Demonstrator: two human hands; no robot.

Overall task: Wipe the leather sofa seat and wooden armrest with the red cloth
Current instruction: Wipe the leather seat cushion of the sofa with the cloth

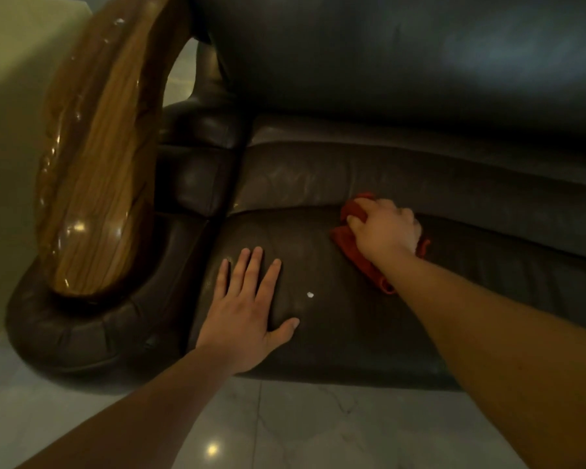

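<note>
Cloth (pixel 356 247): red, bunched, lying on the seat (pixel 335 299) toward its rear, just in front of the crease where the seat is meeting the lower back cushion. One end is poking out above the knuckles, another is trailing toward the front edge beside the wrist.

Right hand (pixel 384 228): palm down on top of the cloth, fingers curled over and gripping it, pressing it against the leather. The forearm is reaching in from the lower right.

Seat: dark brown leather, creased and faintly glossy. 1 small white speck (pixel 310 294) is sitting on it, between the 2 hands and nearer the front edge.

Left hand (pixel 247 309): lying flat on the seat near its left front corner, fingers spread wide, thumb out to the right, holding nothing. It is well apart from the cloth.

Armrest (pixel 99 157): glossy striped wood, curving down along the left side of the sofa and catching light spots. It is sitting on a padded leather arm (pixel 82 333) that is rolling round beneath its lower end.

Backrest (pixel 386 62): dark leather, filling the top of the view, blurred.

Floor (pixel 285 428): pale marbled tile, shining, running under the front of the sofa.

Wall (pixel 11 96): yellowish, standing left of the armrest.
</note>
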